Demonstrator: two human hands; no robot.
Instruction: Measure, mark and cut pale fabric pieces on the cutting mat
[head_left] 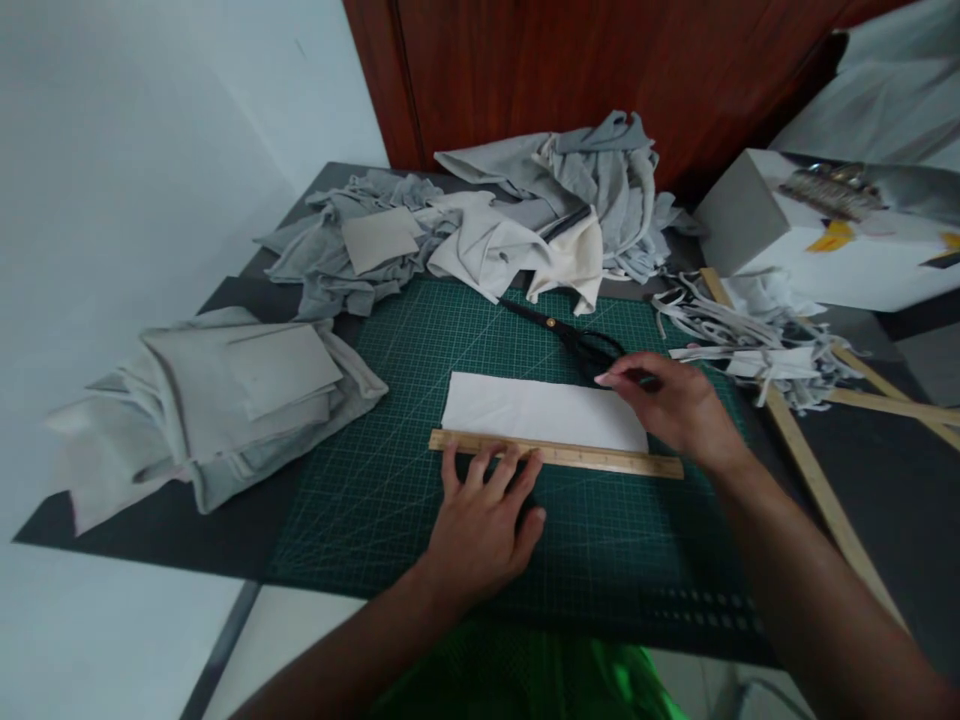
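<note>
A wooden ruler (555,454) lies along the near edge of a white rectangular piece (540,405), paper or cloth, on the green cutting mat (360,500). The spread fingers of my left hand (484,525) rest on the left half of the ruler, flat rather than wrapped round it. Above the white piece's right end is my right hand (679,405), its thumb and forefinger pinched together; whatever is between them is too small to make out. Just beyond those fingertips lie black scissors (551,323), blades pointing away to the left.
Folded grey fabric (217,400) with a card on top sits at the left. Crumpled grey and white cloth (495,240) is heaped along the back. Fabric strips (757,340) and wooden sticks (814,490) lie on the right, near a white box (810,235).
</note>
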